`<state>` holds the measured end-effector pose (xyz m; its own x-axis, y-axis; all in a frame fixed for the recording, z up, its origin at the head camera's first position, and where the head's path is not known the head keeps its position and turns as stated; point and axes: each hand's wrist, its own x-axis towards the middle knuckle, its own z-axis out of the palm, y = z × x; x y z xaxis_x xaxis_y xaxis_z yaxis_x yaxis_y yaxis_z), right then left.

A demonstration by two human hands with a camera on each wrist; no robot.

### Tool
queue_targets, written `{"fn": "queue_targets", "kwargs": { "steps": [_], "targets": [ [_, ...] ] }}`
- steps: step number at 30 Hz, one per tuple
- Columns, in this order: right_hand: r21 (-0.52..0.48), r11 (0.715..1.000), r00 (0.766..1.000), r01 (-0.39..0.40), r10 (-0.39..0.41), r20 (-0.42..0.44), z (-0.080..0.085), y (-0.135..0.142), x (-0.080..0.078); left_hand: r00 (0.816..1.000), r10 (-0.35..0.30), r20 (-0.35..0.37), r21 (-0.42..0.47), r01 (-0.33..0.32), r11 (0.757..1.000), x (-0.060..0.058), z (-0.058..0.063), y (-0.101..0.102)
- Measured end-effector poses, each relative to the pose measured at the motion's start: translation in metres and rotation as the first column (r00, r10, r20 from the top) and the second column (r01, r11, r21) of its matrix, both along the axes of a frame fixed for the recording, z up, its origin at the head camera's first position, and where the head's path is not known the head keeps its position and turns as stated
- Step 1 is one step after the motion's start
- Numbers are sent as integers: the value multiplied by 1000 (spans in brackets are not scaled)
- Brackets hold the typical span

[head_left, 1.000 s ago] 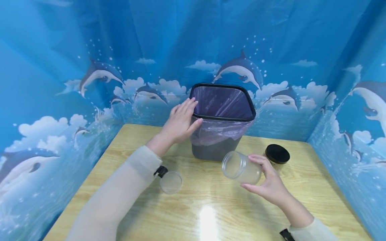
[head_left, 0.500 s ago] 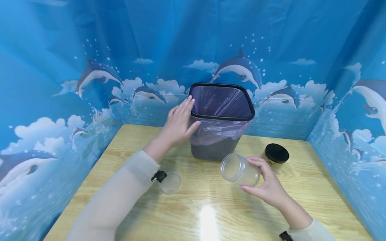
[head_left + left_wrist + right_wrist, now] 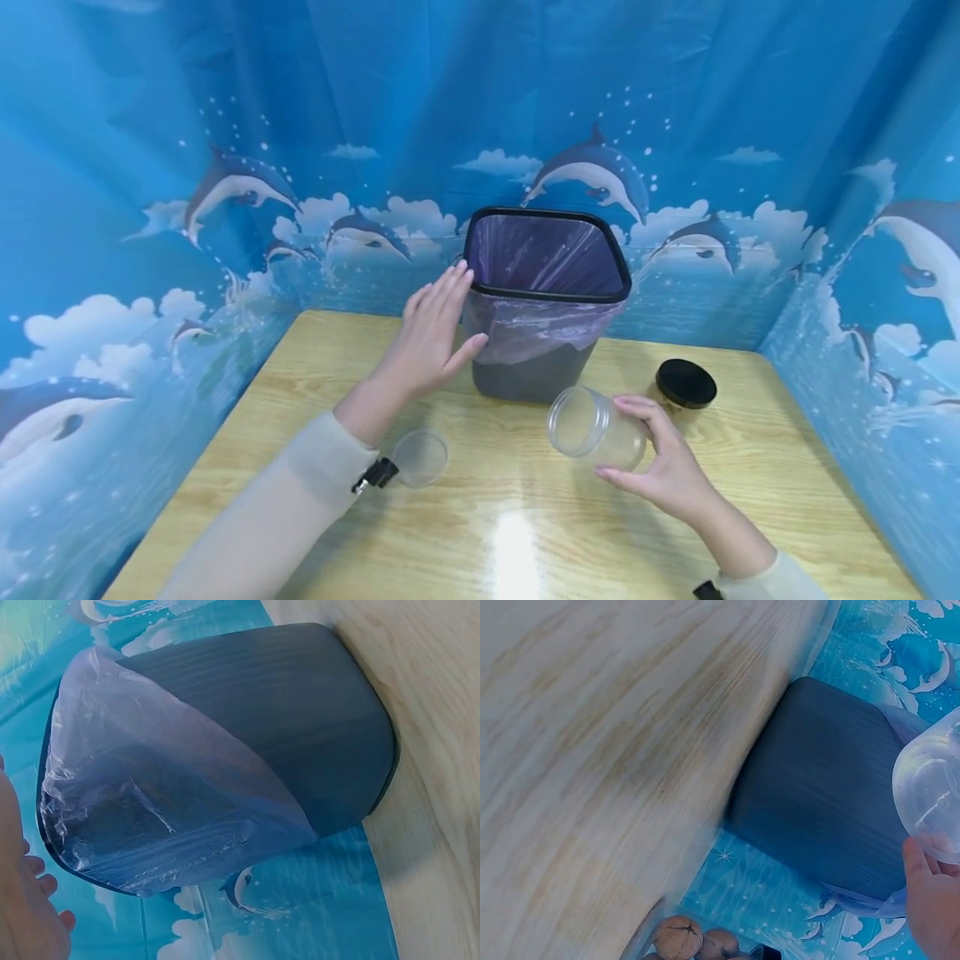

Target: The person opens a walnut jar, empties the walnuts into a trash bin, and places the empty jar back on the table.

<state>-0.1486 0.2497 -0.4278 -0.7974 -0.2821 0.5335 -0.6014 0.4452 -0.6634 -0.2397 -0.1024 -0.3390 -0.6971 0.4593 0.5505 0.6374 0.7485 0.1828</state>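
Observation:
In the head view my right hand grips a clear plastic jar round its side. The jar is tilted, its uncapped mouth facing left, and nothing shows inside. The right wrist view has its rounded base at the right edge. My left hand is held with straight fingers beside the left rim of a grey trash can, fingertips close to the rim. A purple plastic liner lines the can and folds over its black rim.
A clear round lid-like disc lies on the wooden table near my left wrist. Right of the can stands a jar with a black lid; walnuts show inside it. A blue dolphin-print curtain surrounds the table.
My left hand has drawn back from the can's rim, down and to the left. The right hand and its jar stay nearly where they were.

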Motion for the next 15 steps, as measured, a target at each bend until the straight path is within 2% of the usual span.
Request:
{"fn": "queue_targets", "kwargs": {
  "steps": [7, 15],
  "targets": [
    [-11, 1000, 1000, -12, 12, -6, 0, -1, 2, 1000, -25, -13, 5, 25, 1000, 13, -6, -5],
    [-20, 1000, 1000, -9, 9, -16, 0, 1, 2, 999, -41, -24, -9, 41, 999, 23, -8, -12]
  ]
}}
